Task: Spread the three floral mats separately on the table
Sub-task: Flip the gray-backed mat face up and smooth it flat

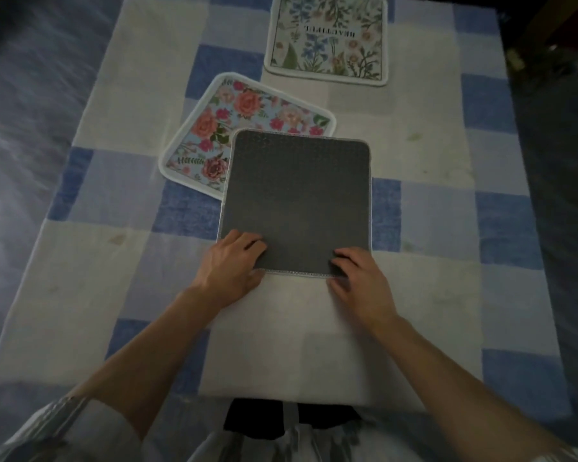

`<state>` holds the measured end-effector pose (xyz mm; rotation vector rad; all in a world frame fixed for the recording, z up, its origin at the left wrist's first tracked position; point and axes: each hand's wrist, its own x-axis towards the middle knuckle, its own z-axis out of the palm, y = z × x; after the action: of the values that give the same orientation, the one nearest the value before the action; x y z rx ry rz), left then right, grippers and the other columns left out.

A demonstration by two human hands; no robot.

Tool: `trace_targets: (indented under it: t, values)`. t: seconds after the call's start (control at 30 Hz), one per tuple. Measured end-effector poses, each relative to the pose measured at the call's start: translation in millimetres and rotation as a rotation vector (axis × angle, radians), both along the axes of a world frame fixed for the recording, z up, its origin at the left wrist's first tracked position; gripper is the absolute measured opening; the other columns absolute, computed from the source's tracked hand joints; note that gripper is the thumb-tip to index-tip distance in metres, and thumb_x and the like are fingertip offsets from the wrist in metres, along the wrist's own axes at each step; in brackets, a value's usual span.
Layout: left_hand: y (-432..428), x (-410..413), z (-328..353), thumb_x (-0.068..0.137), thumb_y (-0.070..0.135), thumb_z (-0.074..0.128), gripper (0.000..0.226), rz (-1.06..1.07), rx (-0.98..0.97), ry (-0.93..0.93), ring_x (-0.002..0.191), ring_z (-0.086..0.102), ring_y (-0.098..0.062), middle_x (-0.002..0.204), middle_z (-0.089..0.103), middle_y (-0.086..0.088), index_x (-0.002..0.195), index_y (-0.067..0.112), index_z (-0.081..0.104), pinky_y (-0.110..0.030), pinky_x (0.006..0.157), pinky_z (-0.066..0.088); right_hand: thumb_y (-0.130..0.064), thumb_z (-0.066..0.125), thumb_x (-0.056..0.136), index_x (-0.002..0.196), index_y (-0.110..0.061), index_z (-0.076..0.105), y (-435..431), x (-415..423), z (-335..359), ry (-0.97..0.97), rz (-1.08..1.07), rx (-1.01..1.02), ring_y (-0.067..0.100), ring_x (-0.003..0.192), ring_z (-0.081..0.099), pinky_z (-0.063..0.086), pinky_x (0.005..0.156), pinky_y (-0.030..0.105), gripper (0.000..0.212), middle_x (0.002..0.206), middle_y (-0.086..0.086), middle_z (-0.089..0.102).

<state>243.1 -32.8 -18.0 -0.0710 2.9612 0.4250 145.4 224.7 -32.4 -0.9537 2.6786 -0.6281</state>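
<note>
The left hand grips the near left corner of the face-down mat. Its fingers lie curled on top of the grey backing and the thumb is tucked at the stitched near edge. The right hand holds the near right corner of the same mat in much the same way, with bent fingers on the backing and the thumb just below the hem. Both forearms reach in from the bottom of the view, and a pale sleeve shows at the left elbow.

The face-down mat lies flat with its dark, textured underside up and a thin white stitched border all round, so its printed side is hidden. At its far left corner it overlaps the rose mat, which lies pattern-up and turned at an angle, with pink and orange roses on pale blue inside a white rim. The near right part of the rose mat is covered by the face-down mat. Beyond the face-down mat's far edge, and well apart from it, the botanical mat lies pattern-up. It shows blue and cream flowers and a printed word that reads upside down from here, and it touches neither of the other mats.

All three mats rest on the tabletop, which is covered by a blue-and-white checked cloth. The cloth carries a few faint stains to the left and right of the face-down mat.
</note>
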Motion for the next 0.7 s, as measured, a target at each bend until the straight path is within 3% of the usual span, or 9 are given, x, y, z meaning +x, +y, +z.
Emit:
trace_targets:
  t: [0.27, 0.33, 0.43, 0.5, 0.6, 0.7]
  values:
    - [-11, -5, 7, 0.072, 0.017, 0.077, 0.017, -0.13, 0.012, 0.131, 0.077, 0.065, -0.031, 0.086, 0.071, -0.012, 0.081, 0.005, 0.07, -0.036, 0.059, 0.056, -0.014, 0.084, 0.075, 0.094, -0.009, 0.077, 0, -9, 2, 0.138, 0.098, -0.03, 0.028, 0.099, 0.069, 0.057, 0.082, 0.036, 0.021, 0.106, 0.009, 0.072]
    - [-13, -7, 9, 0.078, 0.014, 0.069, 0.008, -0.14, 0.014, 0.169, 0.066, 0.062, -0.031, 0.075, 0.066, -0.011, 0.075, 0.006, 0.066, -0.036, 0.05, 0.052, -0.009, 0.082, 0.076, 0.093, -0.008, 0.077, 1, -11, 3, 0.158, 0.098, -0.036, 0.028, 0.096, 0.07, 0.058, 0.079, 0.036, 0.017, 0.103, 0.008, 0.074]
    - [-20, -12, 14, 0.085, 0.012, 0.053, 0.016, -0.045, 0.0, 0.231, 0.056, 0.059, -0.031, 0.07, 0.061, -0.011, 0.073, 0.006, 0.063, -0.036, 0.041, 0.047, -0.001, 0.075, 0.08, 0.093, -0.006, 0.073, -1, -21, 7, 0.113, 0.041, -0.019, 0.031, 0.088, 0.07, 0.059, 0.07, 0.037, 0.014, 0.096, 0.01, 0.072]
    - [-27, -17, 17, 0.085, 0.019, 0.062, 0.013, -0.045, -0.006, 0.188, 0.068, 0.063, -0.03, 0.082, 0.066, -0.01, 0.083, 0.007, 0.067, -0.036, 0.048, 0.051, -0.013, 0.077, 0.081, 0.099, -0.007, 0.072, -4, -26, 12, 0.085, 0.044, 0.024, 0.03, 0.091, 0.067, 0.058, 0.073, 0.037, 0.019, 0.1, 0.009, 0.07]
    - [-30, -18, 15, 0.076, 0.032, 0.078, 0.034, -0.182, 0.0, 0.008, 0.098, 0.063, -0.029, 0.111, 0.068, -0.009, 0.101, 0.01, 0.07, -0.039, 0.075, 0.057, -0.027, 0.086, 0.068, 0.106, -0.007, 0.071, -4, -25, 14, 0.058, 0.121, 0.106, 0.028, 0.098, 0.065, 0.057, 0.078, 0.035, 0.046, 0.109, 0.008, 0.068]
    - [-27, -20, 12, 0.069, 0.03, 0.083, 0.035, -0.24, -0.031, -0.009, 0.098, 0.064, -0.03, 0.112, 0.068, -0.01, 0.096, 0.01, 0.072, -0.038, 0.074, 0.058, -0.024, 0.088, 0.065, 0.104, -0.008, 0.071, -5, -21, 12, 0.079, 0.101, 0.096, 0.028, 0.096, 0.066, 0.057, 0.075, 0.033, 0.046, 0.108, 0.007, 0.067]
